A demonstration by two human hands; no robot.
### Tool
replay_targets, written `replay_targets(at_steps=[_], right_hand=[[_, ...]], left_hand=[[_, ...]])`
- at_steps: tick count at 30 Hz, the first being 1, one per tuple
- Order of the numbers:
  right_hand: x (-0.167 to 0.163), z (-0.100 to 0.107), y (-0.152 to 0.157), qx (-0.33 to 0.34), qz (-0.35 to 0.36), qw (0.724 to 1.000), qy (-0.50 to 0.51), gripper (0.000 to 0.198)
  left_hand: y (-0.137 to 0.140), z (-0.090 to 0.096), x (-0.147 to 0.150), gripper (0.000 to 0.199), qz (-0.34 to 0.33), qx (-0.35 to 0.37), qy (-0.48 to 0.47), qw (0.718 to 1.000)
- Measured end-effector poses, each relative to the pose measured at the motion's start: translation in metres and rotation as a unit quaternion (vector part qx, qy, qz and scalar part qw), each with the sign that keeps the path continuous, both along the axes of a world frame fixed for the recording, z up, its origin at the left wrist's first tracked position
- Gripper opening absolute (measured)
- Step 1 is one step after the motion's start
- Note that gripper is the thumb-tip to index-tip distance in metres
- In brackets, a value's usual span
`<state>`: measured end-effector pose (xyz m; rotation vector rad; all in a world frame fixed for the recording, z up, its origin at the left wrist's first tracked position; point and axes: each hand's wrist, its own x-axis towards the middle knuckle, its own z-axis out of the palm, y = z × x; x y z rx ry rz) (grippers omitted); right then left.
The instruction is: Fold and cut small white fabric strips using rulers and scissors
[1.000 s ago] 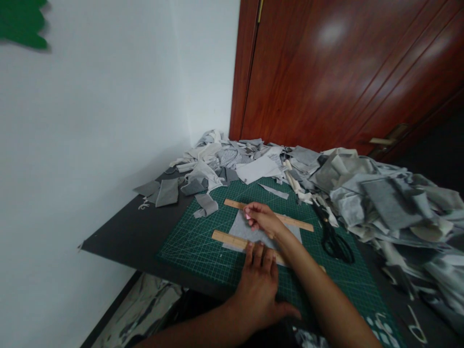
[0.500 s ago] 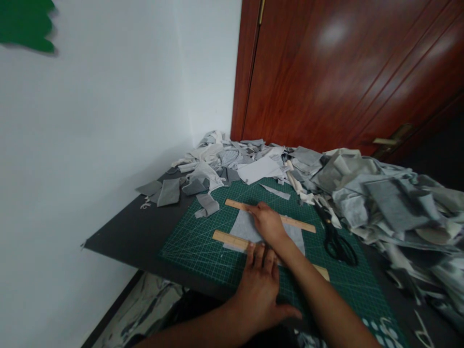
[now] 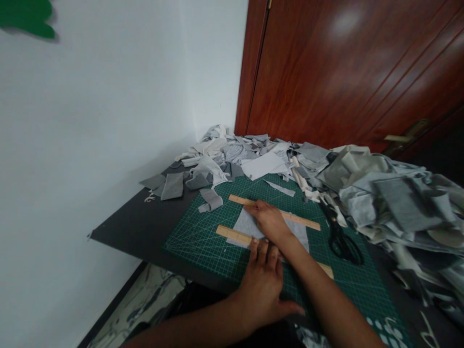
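Observation:
My left hand [image 3: 263,280] lies palm down at the near side of the green cutting mat [image 3: 195,241]. Its fingers are stretched out, with the tips on the near wooden ruler [image 3: 232,234], and its thumb points right. Beyond it, my right hand [image 3: 270,220] reaches in from the right with fingers drawn together at the edge of the far wooden ruler [image 3: 300,220]. What they hold, if anything, is hidden. Both rulers lie across a light grey piece of cloth [image 3: 248,223], partly covered by my right hand and forearm.
Black-handled scissors [image 3: 344,244] lie on the mat's right. Another wooden strip [image 3: 326,270] shows past my right forearm. Cloth scraps [image 3: 235,153] pile up at the back, with a larger heap [image 3: 395,198] at right. A white sheet [image 3: 264,166] rests among them. A wall stands left.
My right hand has slid slightly left along the far ruler. My left hand stays on the near ruler. The whole view has shifted a little.

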<state>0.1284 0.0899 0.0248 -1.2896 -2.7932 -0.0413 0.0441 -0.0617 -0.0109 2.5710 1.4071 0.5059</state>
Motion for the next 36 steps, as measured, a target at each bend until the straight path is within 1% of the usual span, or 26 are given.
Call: replay_targets(at_steps=[5, 12, 18, 26, 32, 36], right_hand=[[0.0012, -0.0031, 0.0007, -0.002, 0.015, 1.000, 0.010, 0.048], [0.0021, -0.0064, 0.0023, -0.002, 0.018, 1.000, 0.020, 0.047], [0.0012, -0.0049, 0.0023, -0.001, 0.019, 1.000, 0.023, 0.048], [0.0016, -0.0035, 0.0019, -0.008, 0.015, 1.000, 0.024, 0.048], [0.0018, -0.0042, 0.0027, -0.002, 0.016, 1.000, 0.020, 0.048], [0.0030, -0.0066, 0.0037, -0.002, 0.019, 1.000, 0.023, 0.047]], left_hand=[[0.0006, 0.0000, 0.0001, 0.112, -0.002, 0.000, 0.005, 1.000], [-0.0005, -0.0028, -0.0007, 0.112, 0.004, 0.022, 0.001, 1.000], [0.0001, 0.0008, 0.0002, 0.114, 0.007, 0.023, 0.013, 1.000], [-0.0007, -0.0016, -0.0002, 0.112, 0.005, 0.025, 0.013, 1.000], [0.0007, -0.0020, -0.0005, 0.111, 0.000, 0.040, 0.020, 0.999], [0.0005, -0.0007, 0.0004, 0.112, 0.000, 0.031, 0.026, 0.999]])
